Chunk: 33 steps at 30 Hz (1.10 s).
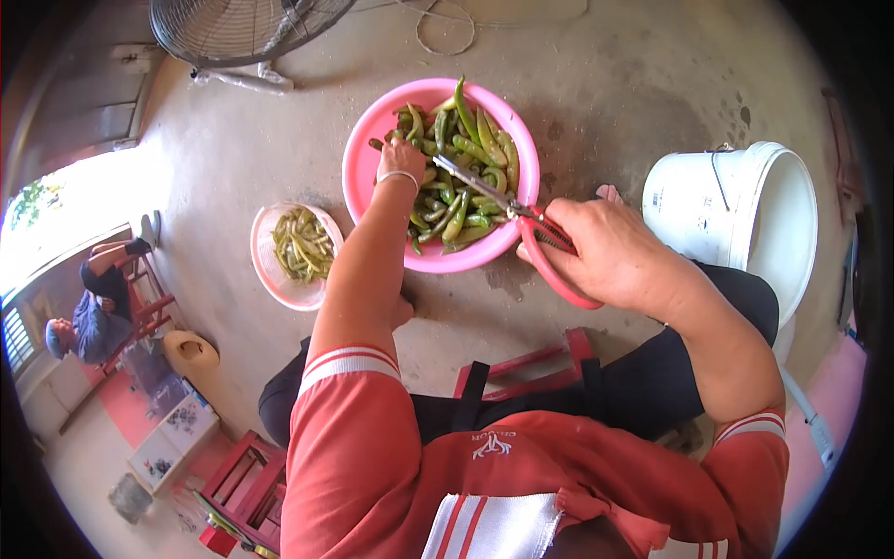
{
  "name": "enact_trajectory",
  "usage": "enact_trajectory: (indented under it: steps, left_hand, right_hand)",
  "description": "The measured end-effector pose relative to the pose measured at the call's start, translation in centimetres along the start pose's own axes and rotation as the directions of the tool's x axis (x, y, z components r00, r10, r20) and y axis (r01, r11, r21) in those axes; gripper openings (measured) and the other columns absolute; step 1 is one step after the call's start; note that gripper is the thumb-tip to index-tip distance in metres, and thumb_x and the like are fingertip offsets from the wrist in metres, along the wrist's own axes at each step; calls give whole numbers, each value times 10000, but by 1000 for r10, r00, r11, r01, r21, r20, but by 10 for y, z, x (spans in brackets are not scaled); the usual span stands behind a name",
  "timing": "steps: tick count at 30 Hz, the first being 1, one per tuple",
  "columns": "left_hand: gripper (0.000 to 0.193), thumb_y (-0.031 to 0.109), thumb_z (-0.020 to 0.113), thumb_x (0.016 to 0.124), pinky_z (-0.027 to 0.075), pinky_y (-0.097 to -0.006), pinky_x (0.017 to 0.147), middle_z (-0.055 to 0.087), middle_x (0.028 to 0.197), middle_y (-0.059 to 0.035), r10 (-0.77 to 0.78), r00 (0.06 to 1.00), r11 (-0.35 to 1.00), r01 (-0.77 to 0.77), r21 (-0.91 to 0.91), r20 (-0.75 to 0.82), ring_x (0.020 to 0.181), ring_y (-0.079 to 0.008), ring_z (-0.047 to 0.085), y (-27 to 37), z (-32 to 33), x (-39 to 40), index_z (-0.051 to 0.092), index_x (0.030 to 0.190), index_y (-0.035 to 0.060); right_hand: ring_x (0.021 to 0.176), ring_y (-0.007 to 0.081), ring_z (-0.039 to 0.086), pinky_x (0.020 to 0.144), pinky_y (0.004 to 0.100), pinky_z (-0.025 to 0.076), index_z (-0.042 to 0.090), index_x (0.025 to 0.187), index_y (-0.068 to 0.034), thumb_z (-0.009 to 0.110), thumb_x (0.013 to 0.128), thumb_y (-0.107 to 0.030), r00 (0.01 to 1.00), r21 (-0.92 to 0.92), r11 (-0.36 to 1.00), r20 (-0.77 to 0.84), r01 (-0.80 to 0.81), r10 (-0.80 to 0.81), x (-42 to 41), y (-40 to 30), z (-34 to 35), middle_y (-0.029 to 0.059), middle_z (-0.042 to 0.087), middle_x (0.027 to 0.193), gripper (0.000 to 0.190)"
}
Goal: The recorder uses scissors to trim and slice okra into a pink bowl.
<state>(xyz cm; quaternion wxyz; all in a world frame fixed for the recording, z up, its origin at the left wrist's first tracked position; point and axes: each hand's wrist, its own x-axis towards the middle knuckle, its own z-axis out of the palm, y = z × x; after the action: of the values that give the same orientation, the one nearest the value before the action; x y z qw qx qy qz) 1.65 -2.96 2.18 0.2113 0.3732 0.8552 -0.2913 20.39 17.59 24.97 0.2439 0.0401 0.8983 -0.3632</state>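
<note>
A pink plastic basin (529, 161) on the floor holds a heap of green chili peppers (482, 140). My left hand (401, 161), with a bracelet at the wrist, reaches into the basin's left part; its fingers are among the peppers, and whether they grip one cannot be made out. My right hand (604, 244) holds red-handled scissors (552, 234), their blades pointing left over the peppers. Left of the basin stands a small pink plastic basket (262, 255) with thin green and yellowish pieces (302, 244), perhaps pepper parts.
A white plastic bucket (698, 195) is at the right. A fan (237, 28) stands at the upper left, and a looped cable (447, 52) lies at the top. Far left, another person (101, 314) sits on a red chair near a red wooden stool (244, 482).
</note>
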Motion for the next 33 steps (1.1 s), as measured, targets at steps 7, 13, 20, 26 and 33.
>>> enact_trajectory:
  steps: [7,13,20,26,33]
  left_hand:
    - [365,283,642,725,535,-326,708,658,888,-155,-173,952,838,277,-470,252,804,-246,656,-27,-24,-43,652,981,23]
    - [206,81,596,823,533,-210,619,655,901,-95,366,808,-322,576,-751,462,669,-122,616,-52,-66,-136,576,1001,-20]
    - [338,102,552,897,537,-278,761,601,1040,-82,320,947,-743,228,-630,-34,857,-172,630,6,-125,-208,460,1210,16]
    - [287,159,431,950,495,-353,868,571,1112,-116,256,962,-848,174,-501,-99,988,-214,588,22,-143,-195,477,1185,1]
    - [154,90,494,897,516,-308,781,597,923,-74,127,991,-860,87,-503,-45,812,-164,595,22,-134,-182,544,1024,20]
  right_hand:
    - [719,386,618,679,459,490,587,765,1,539,850,-393,998,-14,999,-51,35,-36,-6,-6,-8,211,615,711,406]
    - [774,382,620,721,456,484,591,801,2,517,849,-442,998,-43,999,-57,-5,3,-5,2,4,222,628,774,453]
    - [789,387,612,722,459,467,575,863,-4,495,859,-455,997,-3,998,-46,61,-62,-1,-13,12,216,627,813,459]
    - [805,399,604,715,468,459,553,918,-8,506,867,-419,997,87,995,-68,53,-47,0,-6,15,229,620,833,417]
    - [786,403,604,703,462,456,561,890,-7,501,871,-433,995,81,995,-81,61,-54,7,-6,15,232,617,780,431]
